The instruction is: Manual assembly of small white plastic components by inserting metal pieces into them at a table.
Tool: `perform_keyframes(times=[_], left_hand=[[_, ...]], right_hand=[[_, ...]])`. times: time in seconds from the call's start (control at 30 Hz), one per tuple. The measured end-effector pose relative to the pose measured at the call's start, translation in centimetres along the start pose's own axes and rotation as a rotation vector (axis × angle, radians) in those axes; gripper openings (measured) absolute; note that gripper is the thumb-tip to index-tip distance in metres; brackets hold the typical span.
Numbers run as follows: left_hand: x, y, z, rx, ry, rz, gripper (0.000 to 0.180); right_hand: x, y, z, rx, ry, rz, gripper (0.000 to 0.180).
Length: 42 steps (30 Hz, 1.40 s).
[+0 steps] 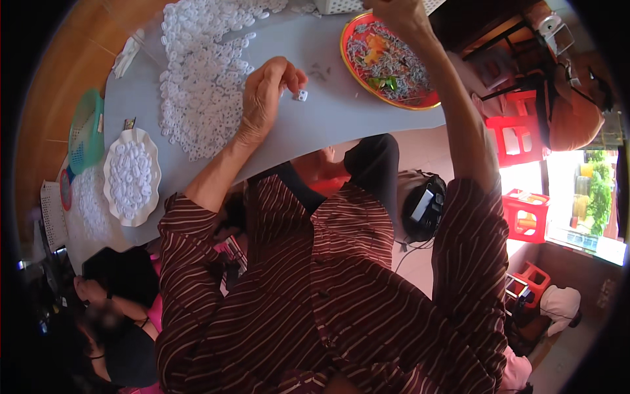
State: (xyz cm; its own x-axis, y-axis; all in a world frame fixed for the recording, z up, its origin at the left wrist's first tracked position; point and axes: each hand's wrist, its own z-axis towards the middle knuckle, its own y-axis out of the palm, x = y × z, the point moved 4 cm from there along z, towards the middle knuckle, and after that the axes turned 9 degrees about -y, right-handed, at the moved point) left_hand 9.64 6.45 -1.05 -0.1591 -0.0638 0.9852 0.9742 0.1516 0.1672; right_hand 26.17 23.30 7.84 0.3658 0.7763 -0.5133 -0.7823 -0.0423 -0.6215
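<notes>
Striped shirt (354,262): nearest me, lower middle.
Left hand (268,85): curled at a white piece (302,95) above the table (341,118); I can't tell if pinching.
Right hand (396,9): cut off, grip unclear; forearm (459,108) partly hides red tray (428,101).
White pile (203,98): beside left hand.

Over the grey table (315,128), the left hand (268,88) has its fingertips at a small white piece (301,96) (pinched or merely touched, I cannot tell), while the right hand (400,18), partly cropped, is near a red tray (347,54).
</notes>
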Motion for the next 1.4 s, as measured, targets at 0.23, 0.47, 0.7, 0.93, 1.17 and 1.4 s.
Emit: perform_keyframes(times=[0.23, 0.47, 0.7, 0.93, 1.17, 1.4], left_hand=[[1.6, -2.7, 1.1, 0.091, 0.042, -0.216, 0.031], [4.9, -6.7, -0.8, 0.070, 0.097, -0.443, 0.026], [5.9, -9.1, -3.7, 0.121, 0.143, -0.538, 0.027], [5.6, -10.3, -3.8, 0.148, 0.195, -0.556, 0.029], [4.5, -8.9, -3.8, 0.159, 0.121, -0.332, 0.026], [4.7, -6.1, -4.1, 0.186, 0.097, -0.107, 0.024]], right_hand=[[-5.7, 5.4, -5.1, -0.291, -0.259, -0.041, 0.011], [-8.2, 9.8, -5.3, -0.417, -0.257, 0.138, 0.012], [-8.2, 12.8, -5.0, -0.452, -0.274, 0.129, 0.015], [-10.5, 15.4, -3.6, -0.472, -0.373, 0.152, 0.015], [-10.4, 15.7, -4.2, -0.610, -0.292, 0.038, 0.016], [-7.8, 13.0, -4.9, -0.429, -0.221, 0.142, 0.013]])
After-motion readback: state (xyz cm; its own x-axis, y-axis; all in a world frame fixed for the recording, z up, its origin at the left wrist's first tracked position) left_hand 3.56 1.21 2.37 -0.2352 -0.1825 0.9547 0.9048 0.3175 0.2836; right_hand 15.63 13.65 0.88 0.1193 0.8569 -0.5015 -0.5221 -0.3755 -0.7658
